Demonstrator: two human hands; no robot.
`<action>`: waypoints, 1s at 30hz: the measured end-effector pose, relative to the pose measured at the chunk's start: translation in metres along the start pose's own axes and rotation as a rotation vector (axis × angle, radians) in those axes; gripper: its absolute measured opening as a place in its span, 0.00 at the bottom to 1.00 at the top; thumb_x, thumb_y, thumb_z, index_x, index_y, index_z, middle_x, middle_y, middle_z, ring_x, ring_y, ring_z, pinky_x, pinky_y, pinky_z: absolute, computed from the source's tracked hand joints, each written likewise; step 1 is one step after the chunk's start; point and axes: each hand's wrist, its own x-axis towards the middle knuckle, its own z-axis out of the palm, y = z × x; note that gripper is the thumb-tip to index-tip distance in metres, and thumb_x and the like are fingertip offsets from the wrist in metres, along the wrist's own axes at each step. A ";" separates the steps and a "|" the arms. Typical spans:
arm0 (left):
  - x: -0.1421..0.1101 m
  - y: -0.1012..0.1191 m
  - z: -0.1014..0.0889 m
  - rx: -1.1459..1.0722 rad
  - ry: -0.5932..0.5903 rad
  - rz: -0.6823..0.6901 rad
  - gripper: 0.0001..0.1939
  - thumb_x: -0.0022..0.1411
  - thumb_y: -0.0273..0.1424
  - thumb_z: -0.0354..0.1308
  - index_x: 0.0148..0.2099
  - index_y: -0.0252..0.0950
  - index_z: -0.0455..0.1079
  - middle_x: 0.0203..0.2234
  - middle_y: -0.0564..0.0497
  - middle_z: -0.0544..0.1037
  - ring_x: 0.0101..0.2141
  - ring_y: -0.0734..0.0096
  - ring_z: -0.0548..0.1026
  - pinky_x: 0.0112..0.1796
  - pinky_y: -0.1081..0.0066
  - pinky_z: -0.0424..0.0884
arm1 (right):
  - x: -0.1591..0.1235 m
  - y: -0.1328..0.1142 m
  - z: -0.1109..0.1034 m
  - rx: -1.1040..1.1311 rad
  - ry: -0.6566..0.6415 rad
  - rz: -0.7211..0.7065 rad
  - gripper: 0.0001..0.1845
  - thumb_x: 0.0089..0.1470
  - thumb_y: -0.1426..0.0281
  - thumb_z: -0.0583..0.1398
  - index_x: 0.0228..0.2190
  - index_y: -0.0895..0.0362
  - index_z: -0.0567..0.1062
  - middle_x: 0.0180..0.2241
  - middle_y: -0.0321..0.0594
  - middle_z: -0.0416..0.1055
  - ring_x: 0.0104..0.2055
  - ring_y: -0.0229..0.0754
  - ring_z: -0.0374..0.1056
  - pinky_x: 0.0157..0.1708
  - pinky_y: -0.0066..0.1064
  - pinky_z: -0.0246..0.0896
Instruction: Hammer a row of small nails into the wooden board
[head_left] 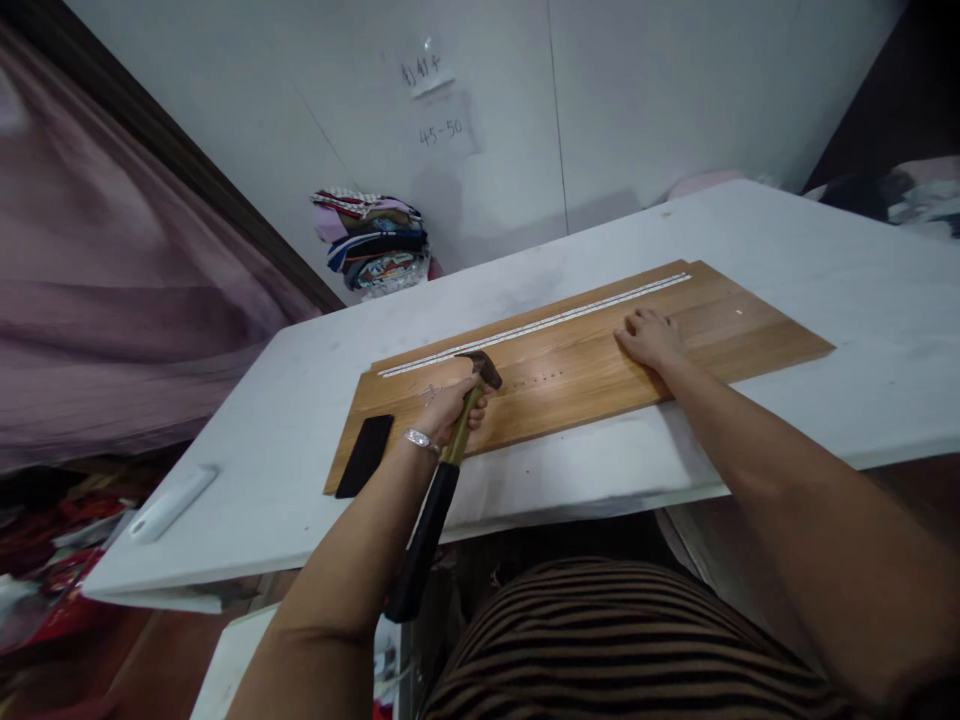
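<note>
My left hand (454, 408) is wrapped around the wooden upper handle of a claw hammer (435, 530), close below its metal head. The black grip points down toward me, past the table's front edge. The hammer head is just above a wooden board (720, 330) lying on the table. Beside it, a row of small dark marks (540, 380), nails or holes, runs across the wood. Some thin pieces like loose nails (430, 393) lie left of my left hand. On the board's right half rests my right hand (651, 338), fingers loosely bent and apart, with nothing visible in them.
A white measuring strip (540, 324) runs along the board's far side. At its left end lies a flat black object (365, 456). A white cylindrical object (174, 503) sits on the white table (277, 500). Folded cloths (379, 240) are stacked by the wall; a curtain (120, 240) hangs left.
</note>
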 end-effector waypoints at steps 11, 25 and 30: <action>0.001 -0.002 0.001 0.008 0.003 -0.008 0.18 0.79 0.38 0.46 0.39 0.33 0.69 0.18 0.57 0.65 0.13 0.81 0.59 0.13 0.82 0.55 | 0.000 0.000 0.000 0.008 -0.007 0.003 0.24 0.68 0.58 0.49 0.47 0.57 0.80 0.58 0.58 0.74 0.65 0.60 0.62 0.62 0.54 0.55; -0.001 -0.002 0.003 0.031 0.020 -0.012 0.18 0.78 0.37 0.46 0.38 0.34 0.69 0.18 0.57 0.64 0.13 0.81 0.57 0.13 0.82 0.54 | -0.001 -0.001 -0.001 0.003 0.010 0.004 0.23 0.68 0.58 0.50 0.47 0.57 0.80 0.58 0.57 0.74 0.64 0.60 0.63 0.61 0.53 0.56; 0.000 -0.002 0.002 0.023 0.011 -0.011 0.17 0.78 0.37 0.48 0.39 0.34 0.69 0.18 0.57 0.64 0.13 0.81 0.58 0.13 0.82 0.54 | -0.001 -0.001 -0.001 -0.002 0.004 0.006 0.24 0.68 0.58 0.50 0.47 0.56 0.80 0.58 0.57 0.74 0.64 0.60 0.63 0.61 0.52 0.56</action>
